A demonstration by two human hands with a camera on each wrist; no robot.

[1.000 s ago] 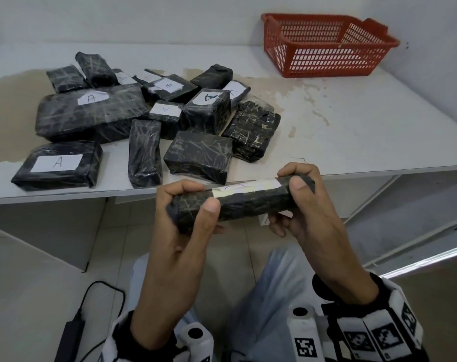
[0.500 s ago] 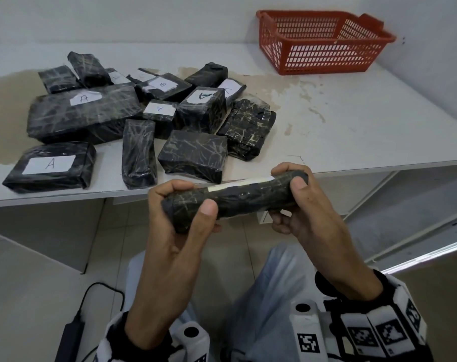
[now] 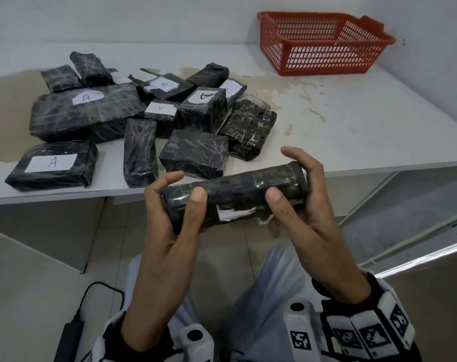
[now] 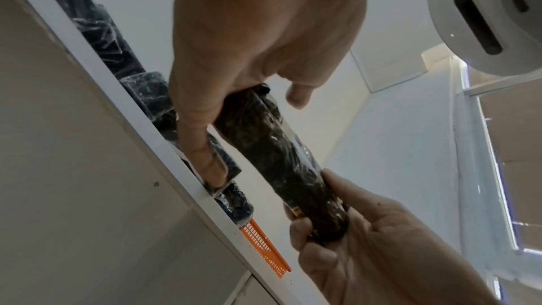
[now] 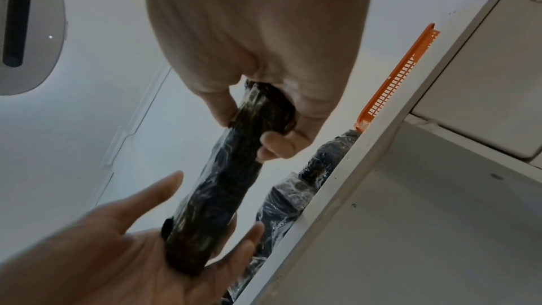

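Head view: the left hand (image 3: 167, 231) and the right hand (image 3: 308, 226) hold a long black parcel (image 3: 237, 194) by its two ends. It is roughly level, in the air just in front of the tabletop's (image 3: 352, 121) near edge. Each thumb presses the near face while the other fingers curl behind, and the right forefinger is lifted clear above the end. A torn white label (image 3: 235, 213) sits low on the near face, with no writing legible. More black parcels (image 3: 196, 152) lie heaped toward the tabletop's left side. Several of their paper labels read "A", and one reads "B". A red basket (image 3: 313, 56) stands at the far right corner.

Left wrist view: the left hand's (image 4: 264, 31) forefinger and thumb lie on either side of the parcel's (image 4: 281, 154) end, loosely apart. The right hand (image 4: 366, 240) clasps the far end.

Right wrist view: the right hand's (image 5: 264, 43) fingers (image 5: 281, 143) wrap the parcel's (image 5: 223, 182) end. The left hand (image 5: 117, 252) cups the other end, fingers spread.
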